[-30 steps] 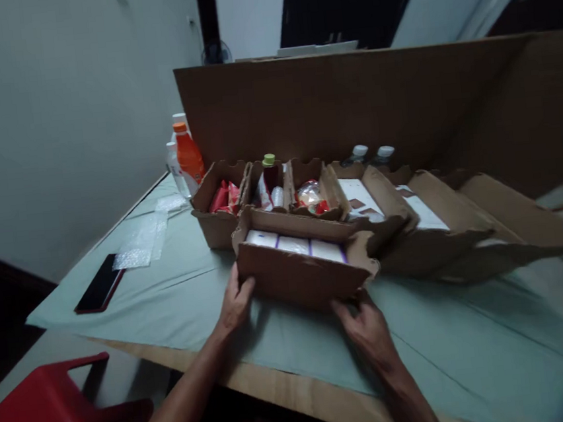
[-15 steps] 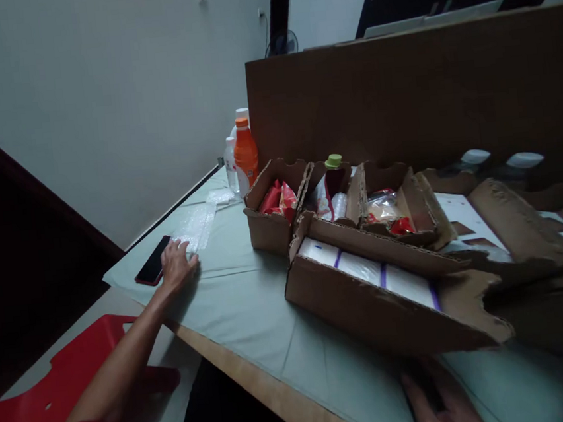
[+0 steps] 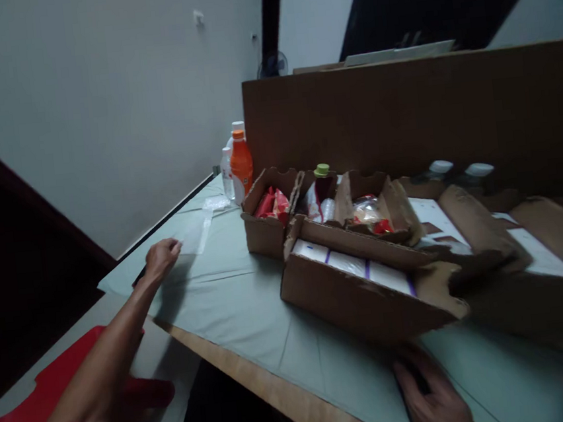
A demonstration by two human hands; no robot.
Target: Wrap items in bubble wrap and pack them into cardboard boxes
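My left hand point(image 3: 163, 257) is over the left end of the table, its fingers closed in a pinch at the near edge of a sheet of clear plastic point(image 3: 193, 238). A dark phone point(image 3: 139, 276) lies beneath and beside that hand, mostly hidden by the wrist. At the bottom right, my right hand point(image 3: 433, 395) rests low on the table in front of a long cardboard box point(image 3: 350, 307). Its fingers curl around a dark shape that I cannot make out. White packs with purple bands point(image 3: 346, 263) fill the long box.
Behind stand several smaller cardboard bins point(image 3: 266, 233) with red packets, a green-capped pouch point(image 3: 321, 170) and wrapped food. An orange bottle point(image 3: 241, 165) and clear bottles stand by a tall brown panel point(image 3: 376, 115). Below the table's left edge is a red chair point(image 3: 72, 364).
My left hand has risen off the phone's side, and its spread fingers have closed on the plastic. The view has shifted, showing more of my right hand.
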